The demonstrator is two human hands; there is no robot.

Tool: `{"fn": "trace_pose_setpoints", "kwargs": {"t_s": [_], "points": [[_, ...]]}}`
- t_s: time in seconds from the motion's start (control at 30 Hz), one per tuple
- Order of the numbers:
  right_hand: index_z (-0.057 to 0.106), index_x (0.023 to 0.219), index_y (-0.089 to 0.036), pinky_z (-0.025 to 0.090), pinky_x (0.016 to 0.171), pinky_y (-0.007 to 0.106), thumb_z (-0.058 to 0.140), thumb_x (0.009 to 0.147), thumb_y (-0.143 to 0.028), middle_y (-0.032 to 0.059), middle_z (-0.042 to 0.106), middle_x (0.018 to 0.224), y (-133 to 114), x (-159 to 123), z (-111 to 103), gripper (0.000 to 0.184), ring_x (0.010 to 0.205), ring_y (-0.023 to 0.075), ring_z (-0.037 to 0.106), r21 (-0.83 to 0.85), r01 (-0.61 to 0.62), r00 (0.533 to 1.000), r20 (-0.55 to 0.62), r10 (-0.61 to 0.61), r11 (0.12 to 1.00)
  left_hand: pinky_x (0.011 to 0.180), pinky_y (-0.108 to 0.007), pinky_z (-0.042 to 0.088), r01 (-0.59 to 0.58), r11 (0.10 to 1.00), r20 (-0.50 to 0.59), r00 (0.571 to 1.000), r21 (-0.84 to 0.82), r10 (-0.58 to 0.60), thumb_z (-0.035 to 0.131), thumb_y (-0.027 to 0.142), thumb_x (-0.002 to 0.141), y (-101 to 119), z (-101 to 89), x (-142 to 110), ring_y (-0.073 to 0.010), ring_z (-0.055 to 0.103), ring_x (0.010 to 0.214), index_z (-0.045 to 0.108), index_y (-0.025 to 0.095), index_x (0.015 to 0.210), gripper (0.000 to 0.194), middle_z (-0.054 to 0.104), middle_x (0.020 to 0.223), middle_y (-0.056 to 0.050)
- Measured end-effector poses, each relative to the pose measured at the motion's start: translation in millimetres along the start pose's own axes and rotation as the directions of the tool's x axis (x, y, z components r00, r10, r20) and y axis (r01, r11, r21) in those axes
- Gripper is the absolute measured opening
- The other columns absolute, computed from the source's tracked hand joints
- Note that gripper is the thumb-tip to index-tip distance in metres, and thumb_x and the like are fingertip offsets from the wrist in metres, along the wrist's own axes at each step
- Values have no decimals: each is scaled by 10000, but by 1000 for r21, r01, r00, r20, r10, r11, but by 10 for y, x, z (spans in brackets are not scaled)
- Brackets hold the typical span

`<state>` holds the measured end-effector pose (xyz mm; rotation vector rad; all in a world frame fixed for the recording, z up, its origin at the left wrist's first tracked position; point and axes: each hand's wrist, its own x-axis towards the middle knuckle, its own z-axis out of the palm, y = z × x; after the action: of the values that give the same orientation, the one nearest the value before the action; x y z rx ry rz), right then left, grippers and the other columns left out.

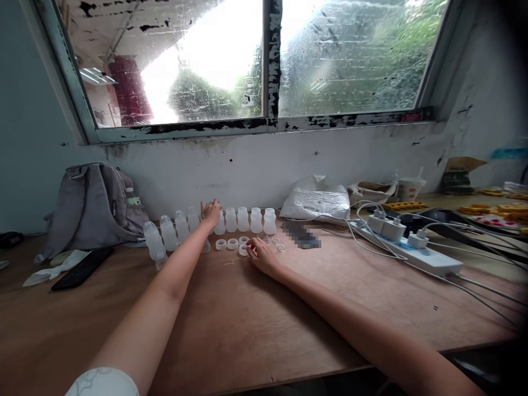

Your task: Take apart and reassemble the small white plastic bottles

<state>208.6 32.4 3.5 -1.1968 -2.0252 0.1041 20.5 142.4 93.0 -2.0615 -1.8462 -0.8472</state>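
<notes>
My left hand (210,214) reaches to the row of frosted baby bottles, its bent fingers closed around the top of one that the hand mostly hides. To its right stand several open-topped bottles (243,220); to its left are several bottles (168,234) with clear domed tops. My right hand (264,257) rests on the table in front of the row, fingertips pinching the edge of a white bottle ring (243,251). More white rings (221,244) lie beside it. Thin rings (281,248) lie to the right of this hand. A clear dome (205,246) is partly behind my left forearm.
On the left are a grey backpack (97,203), a black phone (82,269) and a white tissue (58,268). A silvery plastic bag (317,199) lies against the wall. To the right, a power strip (416,256) has white chargers and trailing cables. A blurred-out dark object (303,235) lies nearby.
</notes>
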Motion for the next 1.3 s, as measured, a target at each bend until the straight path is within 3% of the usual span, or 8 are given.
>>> {"fn": "trace_pose_setpoints", "kwargs": {"t_s": [0.3, 0.43, 0.53, 0.67, 0.8, 1.03, 1.17, 1.3], "points": [[518, 942, -165, 382, 715, 259, 424, 797, -174, 65, 531, 900, -7, -24, 19, 174, 766, 141, 510, -48, 39, 999, 39, -37, 998, 1021, -426, 23, -19, 998, -95, 995, -65, 13, 347, 265, 823, 100, -122, -203, -244, 197, 1262, 323, 161, 1235, 426, 317, 1339, -128], [490, 927, -158, 376, 678, 253, 415, 780, -157, 67, 522, 876, 13, -18, -1, 165, 747, 146, 500, -75, -2, 1000, -4, 2, 997, 1008, -387, 147, -137, 967, -100, 988, -216, 118, 349, 242, 821, 206, -153, -582, -230, 339, 1177, 424, 178, 1154, 347, 447, 1226, -117], [471, 894, -160, 370, 649, 254, 402, 768, -147, 60, 531, 834, 34, -10, -25, 144, 715, 151, 500, -112, -66, 998, -4, 66, 992, 947, -352, 276, -268, 873, -8, 957, -408, 290, 426, 251, 787, 299, -41, -1016, -222, 459, 1046, 541, 201, 994, 242, 551, 1049, -96], [467, 900, -159, 357, 650, 272, 391, 771, -149, 83, 555, 862, -10, -20, -79, 150, 729, 176, 520, -231, -45, 997, 49, 58, 972, 930, -349, 313, -330, 755, -47, 928, -567, 369, 561, 260, 697, 338, 138, -1405, -226, 469, 1039, 566, 225, 949, 255, 533, 1055, -86], [463, 957, -147, 344, 667, 298, 378, 794, -168, 134, 558, 930, -108, -5, -217, 184, 772, 214, 543, -383, -27, 997, 55, 51, 923, 865, -366, 372, -382, 785, -97, 917, -487, 386, 577, 271, 688, 302, 169, -1445, -234, 503, 978, 568, 219, 946, 263, 525, 1023, -90], [390, 1084, -126, 378, 653, 315, 367, 810, -247, 145, 562, 966, 77, 174, -608, 301, 822, 249, 575, -464, -343, 930, -43, 366, 817, 891, -366, 352, -470, 796, -5, 862, -382, 507, 503, 281, 754, 316, 48, -1451, -212, 458, 1018, 547, 209, 911, 178, 492, 1069, -72], [497, 987, -99, 398, 662, 344, 447, 762, -298, 177, 585, 928, 318, 206, -700, 305, 882, 300, 565, -501, -447, 828, 80, 555, 741, 855, -343, 372, -457, 814, 30, 866, -357, 499, 502, 316, 753, 314, 38, -1463, -211, 470, 979, 523, 190, 870, 173, 518, 1003, -70], [569, 862, -136, 399, 649, 322, 475, 744, -268, 159, 596, 933, 374, 181, -680, 200, 878, 283, 568, -487, -405, 843, 127, 522, 774, 740, -315, 412, -403, 829, 94, 878, -387, 470, 495, 336, 756, 302, 59, -1460, -193, 521, 816, 499, 187, 857, 180, 554, 825, -45]]}}
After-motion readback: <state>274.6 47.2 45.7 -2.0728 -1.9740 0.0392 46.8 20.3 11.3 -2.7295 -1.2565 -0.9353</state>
